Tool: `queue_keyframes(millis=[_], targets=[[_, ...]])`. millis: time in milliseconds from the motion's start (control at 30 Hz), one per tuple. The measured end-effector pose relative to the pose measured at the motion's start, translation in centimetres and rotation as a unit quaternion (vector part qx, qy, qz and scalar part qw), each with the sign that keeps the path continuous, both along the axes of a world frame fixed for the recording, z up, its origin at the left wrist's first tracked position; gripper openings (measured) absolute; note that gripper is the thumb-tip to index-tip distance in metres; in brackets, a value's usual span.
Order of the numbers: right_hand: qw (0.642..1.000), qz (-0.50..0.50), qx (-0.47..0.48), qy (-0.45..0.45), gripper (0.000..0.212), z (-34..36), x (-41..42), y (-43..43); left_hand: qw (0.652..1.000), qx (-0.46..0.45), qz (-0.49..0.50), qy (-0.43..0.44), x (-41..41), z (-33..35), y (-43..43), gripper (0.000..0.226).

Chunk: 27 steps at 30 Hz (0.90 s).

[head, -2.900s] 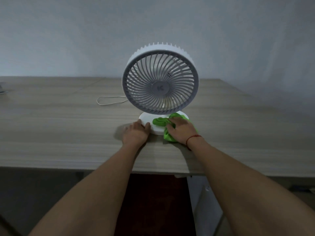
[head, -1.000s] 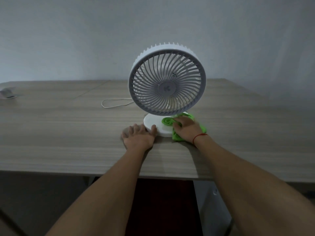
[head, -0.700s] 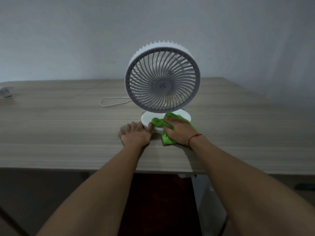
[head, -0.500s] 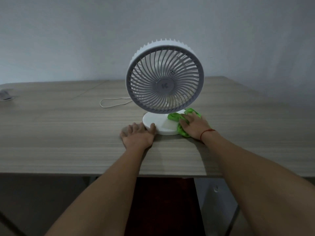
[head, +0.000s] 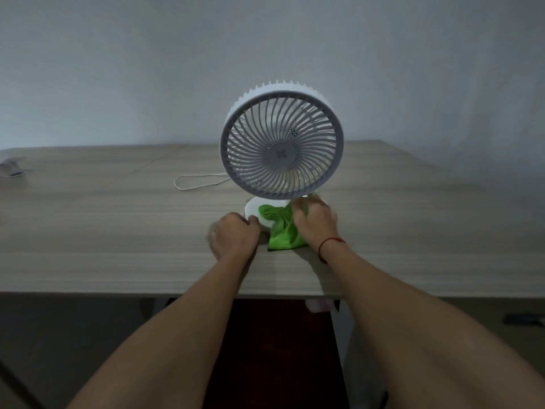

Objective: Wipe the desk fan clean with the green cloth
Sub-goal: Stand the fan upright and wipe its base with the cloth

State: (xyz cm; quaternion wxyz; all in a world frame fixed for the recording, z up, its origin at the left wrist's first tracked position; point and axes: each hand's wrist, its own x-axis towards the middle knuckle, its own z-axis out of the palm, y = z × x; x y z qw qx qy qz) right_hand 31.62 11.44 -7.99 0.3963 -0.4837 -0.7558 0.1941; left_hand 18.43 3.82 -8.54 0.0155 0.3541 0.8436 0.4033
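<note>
Your right hand (head: 314,221) has swept the green cloth (head: 280,231) leftward over the base of the desk fan (head: 281,149), fingers bunching it. Your left hand (head: 234,236) lies flat on the counter (head: 103,231), bracing the base. You seem mid base-wipe; next, the grille needs lighter strokes.

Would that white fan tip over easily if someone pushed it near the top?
Probably: the desk fan has a wide head on a small round base. The left hand rests against that base, perhaps steadying it. It looks like light plastic, so it might also slide on the desk.
</note>
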Motion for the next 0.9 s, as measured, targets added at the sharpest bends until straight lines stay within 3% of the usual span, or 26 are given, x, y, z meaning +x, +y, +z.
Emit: queue_keyframes(millis=[67,167,267,367,600,733,833,900], targets=[[0.995,-0.077,-0.044,0.035,0.037,0.0,1.2,0.3,0.997,0.018,-0.027,-0.076,0.9,0.8,0.0,0.051],[0.988,-0.092,-0.124,-0.019,0.047,0.0,2.4,0.9,0.974,0.029,-0.086,-0.209,1.9,1.7,1.2,0.072],[0.985,-0.078,-0.153,-0.004,0.049,0.3,2.8,0.8,0.965,0.021,-0.106,-0.237,3.2,2.4,1.5,0.055],[0.986,-0.038,-0.16,-0.005,0.034,0.4,2.8,0.7,0.962,0.034,-0.096,-0.255,3.5,2.2,1.8,0.041],[0.988,-0.002,-0.153,0.027,0.018,0.2,1.9,0.4,0.974,0.02,-0.076,-0.214,2.6,2.3,2.2,0.043],[0.992,0.021,-0.122,0.033,0.035,-0.2,1.2,-0.1,0.98,0.062,-0.029,-0.184,0.8,2.2,1.7,0.038],[0.995,0.029,-0.073,-0.057,0.037,-0.2,0.5,-0.3,0.994,-0.015,-0.036,-0.098,-0.3,1.4,1.4,0.038],[0.998,0.0,-0.052,-0.045,0.039,-0.1,0.5,-0.4,0.996,-0.052,-0.04,-0.059,-0.4,1.2,1.0,0.04]])
